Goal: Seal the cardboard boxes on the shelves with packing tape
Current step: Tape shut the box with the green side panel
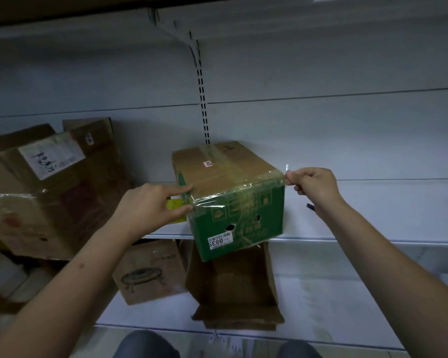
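The box (228, 197) sits at the shelf's (360, 210) front edge, its green face overhanging toward the person and its long axis running back toward the wall. Clear tape (238, 188) stretches left to right across the top front edge. The left hand (150, 205) pinches the tape at the box's left corner, beside a yellow tag (175, 205). The right hand (312, 186) pinches the tape's free end just off the right corner.

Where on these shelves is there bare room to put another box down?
The middle shelf lies bare to the right of the green box, beyond the right hand pinching the tape. The lower shelf is bare right of the open box. Left of the left hand it is crowded with stacked cartons.
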